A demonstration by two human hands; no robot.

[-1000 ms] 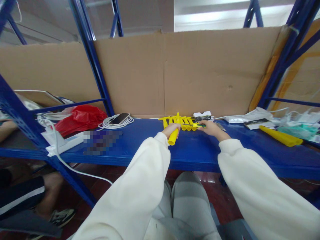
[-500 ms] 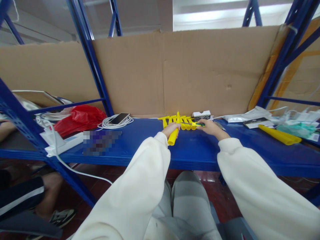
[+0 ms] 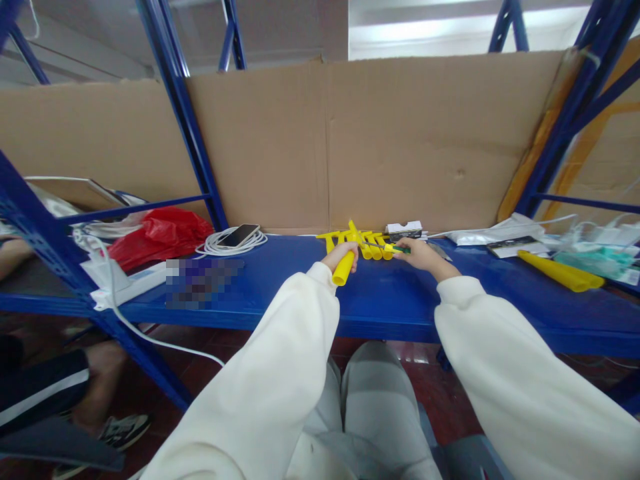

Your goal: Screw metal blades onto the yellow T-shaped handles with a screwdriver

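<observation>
My left hand (image 3: 343, 257) is closed around a yellow plastic piece (image 3: 343, 269) with a round, open tube end facing me and a narrow tip at the far end. In my right hand (image 3: 415, 253) is a screwdriver (image 3: 397, 249) with a yellow and green handle, gripped by the fingertips. Its thin shaft points left and reaches the upper part of the held piece; whether the tip sits in it is too small to tell. Behind both hands, several similar yellow pieces (image 3: 379, 252) lie in a row on the blue shelf (image 3: 290, 267).
A small box (image 3: 404, 230) stands behind my right hand. To the right lies a large yellow cone-shaped piece (image 3: 560, 271). On the left are a phone (image 3: 240, 235) on coiled white cable, a red bag (image 3: 160, 237) and a white power strip (image 3: 135, 285). Cardboard (image 3: 390, 140) walls the back.
The yellow piece in my left hand has tilted, its far tip swinging left and its tube end rising slightly. My right hand stays nearly in place with the screwdriver.
</observation>
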